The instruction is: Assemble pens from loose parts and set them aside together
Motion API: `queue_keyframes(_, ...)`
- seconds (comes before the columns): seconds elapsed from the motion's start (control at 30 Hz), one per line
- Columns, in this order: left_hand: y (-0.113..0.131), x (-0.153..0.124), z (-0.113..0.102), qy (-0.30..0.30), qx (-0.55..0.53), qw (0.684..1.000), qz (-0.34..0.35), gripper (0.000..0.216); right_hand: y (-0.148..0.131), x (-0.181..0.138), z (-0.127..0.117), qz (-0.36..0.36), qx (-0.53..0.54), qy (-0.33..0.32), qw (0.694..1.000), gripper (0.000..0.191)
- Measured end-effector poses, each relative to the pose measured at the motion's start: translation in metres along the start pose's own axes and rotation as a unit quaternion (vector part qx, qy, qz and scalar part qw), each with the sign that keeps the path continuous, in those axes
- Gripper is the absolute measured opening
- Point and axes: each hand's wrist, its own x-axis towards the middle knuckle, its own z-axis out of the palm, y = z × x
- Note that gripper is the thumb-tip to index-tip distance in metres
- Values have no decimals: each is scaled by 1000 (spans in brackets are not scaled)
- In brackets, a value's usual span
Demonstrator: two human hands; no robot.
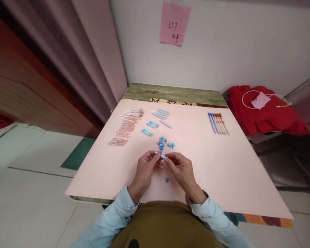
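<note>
Both hands meet over the near middle of a pale pink sheet [222,165] on a small table. My left hand [147,165] and my right hand [179,167] are closed in pinches on the two ends of a short light-blue pen part [161,155]. Just beyond the fingers lies a small heap of blue caps [163,142]. One blue cap [167,179] sits alone on the sheet between my wrists.
Far left: rows of thin refills [126,127]. Beyond the heap: pale blue pen barrels [160,113] and teal pieces [149,128]. Far right: a row of finished pens [218,123]. A red cloth [268,113] with a cable lies right of the table. A pink note [174,23] hangs on the wall.
</note>
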Motion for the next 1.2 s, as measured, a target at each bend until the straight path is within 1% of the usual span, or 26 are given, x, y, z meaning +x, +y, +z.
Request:
queue_keyframes(0.13, -6, -3, -4, 14, 5, 1000, 2, 27, 1, -5, -4, -20, -35, -31, 999, 14)
queue_keyframes(0.27, -8, -2, -6, 17, 12, 1000, 6, 25, 0, -6, -4, -33, -69, -30, 997, 13)
queue_keyframes(0.4, -8, -1, -6, -11, 4, 1000, 8, 24, -1, -4, -2, -4, -21, -41, 999, 16)
queue_keyframes(0.5, -9, -1, -6, -45, 6, 999, 3, 25, -1, -3, -2, 23, 25, -52, 998, 16)
queue_keyframes(0.6, -9, 0, -6, -63, 15, 998, -8, 20, 0, -4, -1, 38, 56, -63, 996, 15)
queue_keyframes(0.77, -8, 3, -10, -60, 0, 998, -3, 19, 3, -4, 1, 45, 66, -42, 996, 12)
queue_keyframes(0.93, -8, 3, -12, -73, -8, 997, 4, 23, 8, -4, 2, 37, 47, 0, 998, 17)
queue_keyframes(1.07, -8, 2, -9, -74, -15, 997, 6, 19, 10, -4, 4, 24, 45, 6, 999, 13)
queue_keyframes(1.13, -7, 2, -9, -63, -20, 998, 9, 19, 9, -5, 3, 17, 34, -2, 999, 10)
queue_keyframes(1.2, -6, 2, -11, -27, -26, 999, 24, 20, 7, -5, -1, 13, 3, -4, 1000, 9)
